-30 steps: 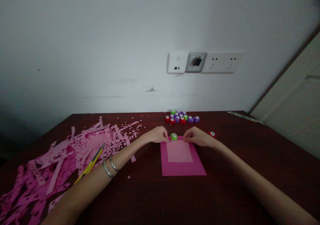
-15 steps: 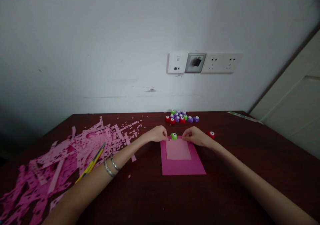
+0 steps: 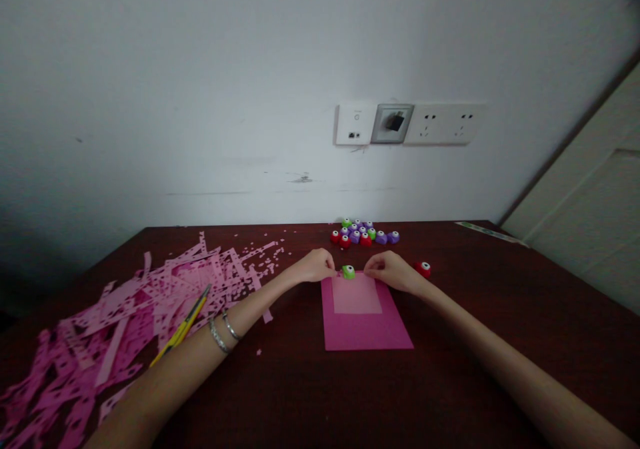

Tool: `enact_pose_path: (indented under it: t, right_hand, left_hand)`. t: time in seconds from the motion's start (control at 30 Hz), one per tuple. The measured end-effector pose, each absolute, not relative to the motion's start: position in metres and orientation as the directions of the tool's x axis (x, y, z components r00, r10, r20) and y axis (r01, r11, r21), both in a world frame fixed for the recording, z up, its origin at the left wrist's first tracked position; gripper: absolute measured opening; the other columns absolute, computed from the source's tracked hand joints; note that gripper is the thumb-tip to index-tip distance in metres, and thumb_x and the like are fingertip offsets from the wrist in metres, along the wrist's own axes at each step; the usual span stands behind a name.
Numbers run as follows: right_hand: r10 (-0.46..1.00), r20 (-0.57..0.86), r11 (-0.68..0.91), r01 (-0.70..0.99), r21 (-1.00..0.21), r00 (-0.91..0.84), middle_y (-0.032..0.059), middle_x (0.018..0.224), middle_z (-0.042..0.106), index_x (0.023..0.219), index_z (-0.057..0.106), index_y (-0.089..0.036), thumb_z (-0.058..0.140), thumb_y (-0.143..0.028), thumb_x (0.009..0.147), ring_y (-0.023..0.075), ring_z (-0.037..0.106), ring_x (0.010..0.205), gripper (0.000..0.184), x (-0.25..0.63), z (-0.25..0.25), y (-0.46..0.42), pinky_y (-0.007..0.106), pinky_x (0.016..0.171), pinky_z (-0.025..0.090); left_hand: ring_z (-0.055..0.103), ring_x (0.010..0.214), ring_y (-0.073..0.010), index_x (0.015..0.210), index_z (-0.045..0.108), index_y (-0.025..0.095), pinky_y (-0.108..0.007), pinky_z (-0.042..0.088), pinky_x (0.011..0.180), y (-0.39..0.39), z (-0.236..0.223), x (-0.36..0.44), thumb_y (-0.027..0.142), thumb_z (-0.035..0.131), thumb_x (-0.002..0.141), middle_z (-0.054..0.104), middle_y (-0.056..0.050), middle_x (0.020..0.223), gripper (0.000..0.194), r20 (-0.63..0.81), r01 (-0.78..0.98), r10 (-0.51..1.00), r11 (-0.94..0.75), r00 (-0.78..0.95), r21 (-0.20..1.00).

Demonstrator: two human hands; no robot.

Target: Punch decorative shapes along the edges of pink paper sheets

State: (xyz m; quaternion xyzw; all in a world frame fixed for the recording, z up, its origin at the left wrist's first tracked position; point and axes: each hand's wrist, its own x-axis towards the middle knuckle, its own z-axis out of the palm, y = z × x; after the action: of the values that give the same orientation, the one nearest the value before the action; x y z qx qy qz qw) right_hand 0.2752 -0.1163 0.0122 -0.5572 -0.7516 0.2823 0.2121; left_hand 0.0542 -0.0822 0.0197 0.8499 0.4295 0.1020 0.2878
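While pinching the pale pink sheet (image 3: 357,297) with left fingers (image 3: 329,262) and right fingers (image 3: 376,262), square its far edge to the green punch (image 3: 349,272).

Pale pink sheet (image 3: 356,297) on magenta sheet (image 3: 365,333) by left hand (image 3: 316,266) and right hand (image 3: 393,272)
Green-and-white punch (image 3: 349,272) between them; pink, hole-patterned scraps (image 3: 190,279) left of left hand.

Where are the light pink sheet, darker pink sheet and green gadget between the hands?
Light pink sheet (image 3: 357,295), head view: its middle.
Darker pink sheet (image 3: 368,333), head view: near part.
Green gadget (image 3: 347,274), head view: body.
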Motion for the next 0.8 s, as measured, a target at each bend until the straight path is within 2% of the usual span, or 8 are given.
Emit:
enact_pose_path:
  t: [0.57,0.7,0.8]
  right_hand:
    - [0.957,0.057,0.251,0.708,-0.66,-0.286,0.0042,0.07,0.065,0.072,0.065,-0.015,0.053,-0.022,0.072,0.0147,0.058,0.064,0.014,0.277,0.011,-0.116,0.025,0.059,0.043]
    - [0.964,0.126,0.259,0.729,-0.633,-0.232,0.0043,0.074,0.065,0.073,0.064,-0.016,0.055,-0.029,0.073,0.0152,0.057,0.067,0.016,0.279,0.015,-0.117,0.026,0.061,0.041]
    - [0.977,0.124,0.214,0.746,-0.631,-0.175,0.0039,0.065,0.062,0.068,0.062,-0.015,0.055,-0.041,0.073,0.0134,0.053,0.058,0.027,0.279,0.022,-0.118,0.025,0.052,0.038]
  left_hand:
    - [0.055,0.063,-0.0125,0.069,0.064,0.012,-0.021,0.038,0.053,-0.083,0.02,0.054,0.026,0.053,0.069,0.062,-0.004,0.067,0.018,-0.052,0.662,0.807,-0.443,0.588,0.605]
    - [0.055,0.065,-0.0118,0.071,0.063,0.012,-0.021,0.037,0.056,-0.083,0.022,0.054,0.029,0.051,0.072,0.063,-0.004,0.072,0.021,-0.04,0.671,0.822,-0.435,0.569,0.601]
    - [0.052,0.061,-0.0106,0.07,0.061,0.013,-0.022,0.035,0.055,-0.081,0.029,0.052,0.035,0.048,0.075,0.061,-0.003,0.069,0.026,0.001,0.7,0.845,-0.443,0.535,0.56]
